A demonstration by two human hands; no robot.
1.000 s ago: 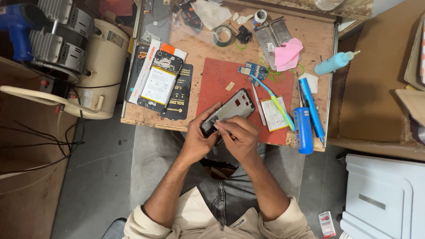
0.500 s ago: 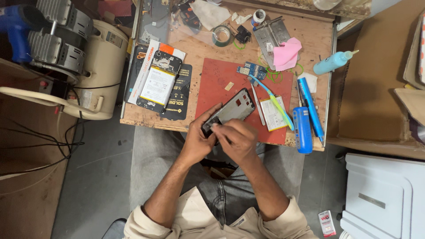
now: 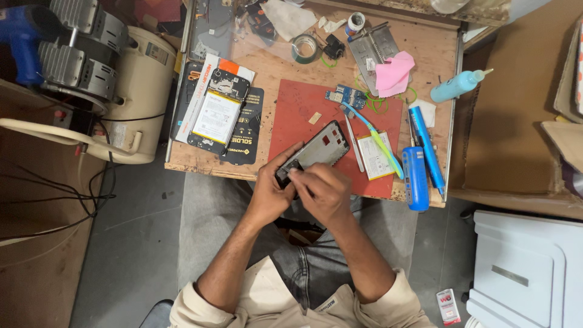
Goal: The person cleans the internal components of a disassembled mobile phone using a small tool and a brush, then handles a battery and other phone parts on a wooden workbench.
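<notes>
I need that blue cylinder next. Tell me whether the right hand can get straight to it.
Probably yes: the right hand is busy on the phone frame, but the blue cylinder lies uncovered just beside it.

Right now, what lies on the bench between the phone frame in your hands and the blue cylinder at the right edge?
In the head view, between the phone frame and the blue cylinder lie a metal tool, a flat battery and a light-blue toothbrush across it.

A dark grey phone frame [image 3: 316, 153] lies over a red mat [image 3: 303, 109]. At two o'clock sit a pink cloth [image 3: 393, 74] and a light blue bottle [image 3: 454, 87]; a blue cylinder [image 3: 415, 177] lies at three.
</notes>
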